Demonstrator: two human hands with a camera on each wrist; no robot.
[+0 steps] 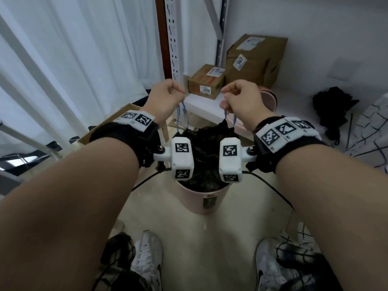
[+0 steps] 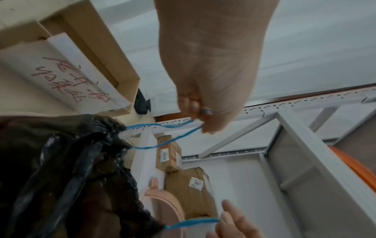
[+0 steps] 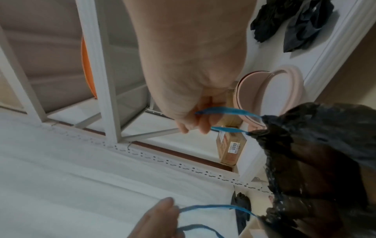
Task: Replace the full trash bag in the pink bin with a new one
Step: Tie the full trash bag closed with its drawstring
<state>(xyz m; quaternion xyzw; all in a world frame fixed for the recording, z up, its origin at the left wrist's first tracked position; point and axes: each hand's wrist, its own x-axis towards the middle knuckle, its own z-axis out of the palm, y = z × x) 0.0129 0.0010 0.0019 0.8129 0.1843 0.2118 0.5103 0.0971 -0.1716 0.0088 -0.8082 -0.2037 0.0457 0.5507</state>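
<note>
The pink bin (image 1: 201, 199) stands on the floor in front of my feet. A full black trash bag (image 1: 206, 143) sits in it, its top gathered and raised above the rim. My left hand (image 1: 176, 93) pinches the left blue drawstring loop (image 1: 180, 114), and my right hand (image 1: 230, 95) pinches the right blue drawstring loop (image 1: 230, 118). Both hands are held above the bag, a little apart. In the left wrist view the left hand (image 2: 201, 116) grips the string (image 2: 162, 127) leading to the bag (image 2: 71, 169). In the right wrist view the right hand (image 3: 195, 120) holds its string (image 3: 227, 111) beside the bag (image 3: 315, 153).
Behind the bin stand two cardboard boxes (image 1: 206, 80) (image 1: 256, 59) by a white shelf post (image 1: 174, 38). A pink lid (image 1: 269, 99) leans at the right. Crumpled black bags (image 1: 331, 106) lie at the far right, and an open box (image 1: 117, 120) is on the left.
</note>
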